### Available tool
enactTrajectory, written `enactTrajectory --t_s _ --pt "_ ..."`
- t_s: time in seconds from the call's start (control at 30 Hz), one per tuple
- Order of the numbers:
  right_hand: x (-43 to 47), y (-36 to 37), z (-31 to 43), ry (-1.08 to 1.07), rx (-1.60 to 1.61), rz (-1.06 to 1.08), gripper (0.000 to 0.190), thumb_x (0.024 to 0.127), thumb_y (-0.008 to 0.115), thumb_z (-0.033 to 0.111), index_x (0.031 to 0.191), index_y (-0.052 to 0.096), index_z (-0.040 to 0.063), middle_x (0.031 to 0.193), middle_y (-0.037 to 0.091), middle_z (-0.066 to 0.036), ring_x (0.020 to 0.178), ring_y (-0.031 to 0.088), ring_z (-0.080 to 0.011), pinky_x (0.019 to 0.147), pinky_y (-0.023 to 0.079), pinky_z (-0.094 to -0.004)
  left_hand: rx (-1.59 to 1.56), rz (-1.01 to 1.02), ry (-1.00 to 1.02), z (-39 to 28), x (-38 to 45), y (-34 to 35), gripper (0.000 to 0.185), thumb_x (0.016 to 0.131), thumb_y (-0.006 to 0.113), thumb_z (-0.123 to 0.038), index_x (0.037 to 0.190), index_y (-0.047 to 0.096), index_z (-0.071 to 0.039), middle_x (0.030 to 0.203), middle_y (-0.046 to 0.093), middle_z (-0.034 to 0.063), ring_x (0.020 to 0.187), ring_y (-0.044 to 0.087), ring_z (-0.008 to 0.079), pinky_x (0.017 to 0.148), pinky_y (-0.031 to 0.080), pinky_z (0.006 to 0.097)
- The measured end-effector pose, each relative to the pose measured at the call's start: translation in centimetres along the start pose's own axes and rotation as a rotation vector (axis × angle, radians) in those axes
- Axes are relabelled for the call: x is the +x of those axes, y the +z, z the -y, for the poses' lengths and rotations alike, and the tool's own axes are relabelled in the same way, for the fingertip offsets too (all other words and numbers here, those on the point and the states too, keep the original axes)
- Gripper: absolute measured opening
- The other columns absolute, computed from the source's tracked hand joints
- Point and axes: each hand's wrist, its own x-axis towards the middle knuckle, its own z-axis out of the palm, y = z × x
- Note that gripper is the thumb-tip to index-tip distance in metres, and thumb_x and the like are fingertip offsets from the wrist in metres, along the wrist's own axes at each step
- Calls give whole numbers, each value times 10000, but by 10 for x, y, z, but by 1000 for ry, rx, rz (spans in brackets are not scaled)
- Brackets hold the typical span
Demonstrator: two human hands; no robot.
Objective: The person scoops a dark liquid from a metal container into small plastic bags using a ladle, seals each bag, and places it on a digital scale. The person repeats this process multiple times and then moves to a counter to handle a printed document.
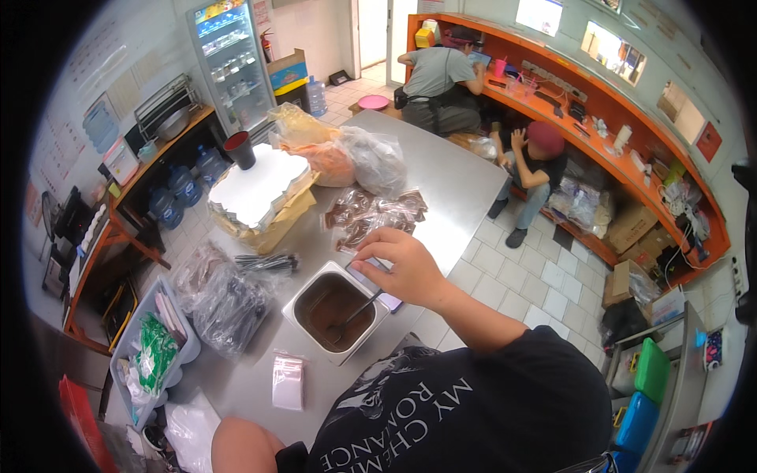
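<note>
My right hand (402, 263) hovers over the near side of a steel table (449, 159), its thumb and fingertips bent close together. Whether anything thin is between them I cannot tell. Beneath it a phone-like flat lilac object (390, 302) is partly hidden. Just left of the hand, a square steel food pan (295, 307) holds brown sauce (322, 310), with a dark-handled spoon (358, 310) leaning in it. Beyond my fingers lie several small clear bags of brown sauce (378, 213). A stack of small plastic bags (288, 381) rests nearer me. My left hand is out of view; part of that arm shows.
Large plastic bags (337, 148), stacked white sheets (260, 183) with a dark cup (239, 149), and wrapped black items (227, 301) crowd the table. A grey-blue bin (189, 349) stands left. Two people (440, 77) are by the orange counter (591, 130).
</note>
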Motion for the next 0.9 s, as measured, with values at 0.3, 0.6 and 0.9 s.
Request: enactTrajectory --t_s 0.3,0.6,0.9 --pt "-3 2 -5 3 -8 -7 90 815 713 191 814 698 103 884 640 -31 831 633 -226 726 513 -338 -2 6 -23 2 -7 1 89 900 564 -136 933 555 -53 845 601 62 576 505 142 488 434 261" --pt "-3 5 -5 31 7 21 87 817 710 194 802 695 110 880 637 -23 845 630 -220 726 511 -338 2 13 -43 3 -13 4 96 894 571 -119 949 548 -43 869 591 69 626 515 157 525 443 267" --pt "-1 8 -6 29 -3 33 82 817 707 185 807 694 105 877 636 -27 838 629 -229 734 508 -346 6 17 -42 4 -17 7 110 888 578 -103 966 542 -33 893 581 76 676 526 172 562 451 272"
